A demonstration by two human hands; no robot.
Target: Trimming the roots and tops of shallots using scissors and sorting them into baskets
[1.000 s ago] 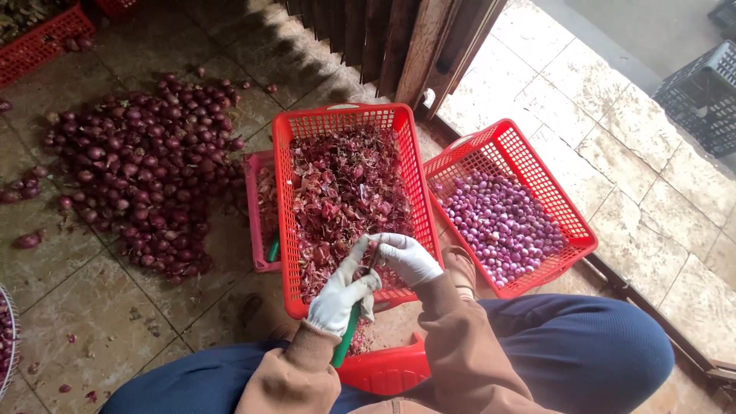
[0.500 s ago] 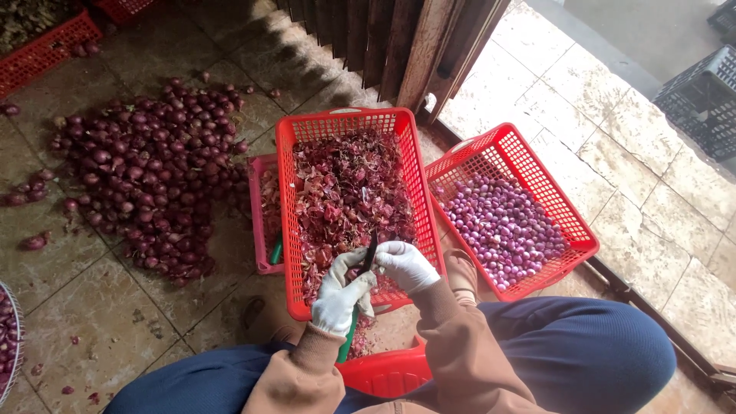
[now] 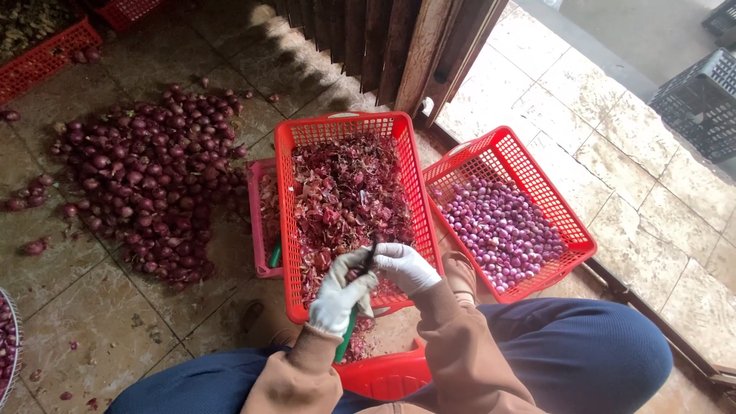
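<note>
Both my hands wear white gloves and meet over the near end of a red basket [image 3: 287,199] full of reddish onion skins. My left hand [image 3: 337,295] grips a knife with a green handle [image 3: 344,345] that pokes out below the fist. My right hand [image 3: 402,267] pinches a small dark shallot against the blade; the shallot is mostly hidden by the fingers. A second red basket [image 3: 571,230] to the right holds peeled pale-purple shallots [image 3: 502,230]. A heap of unpeeled dark red shallots [image 3: 146,176] lies on the floor to the left.
A pink basket [image 3: 257,230] sits under the left side of the skins basket. A low red stool [image 3: 383,376] is between my knees. More red crates [image 3: 46,54] stand far left, a dark crate [image 3: 701,100] far right, and a door frame [image 3: 445,54] behind.
My hands have stayed over the near end of the skins basket, working closely together; the view has shifted slightly. Nothing was picked up or dropped.
</note>
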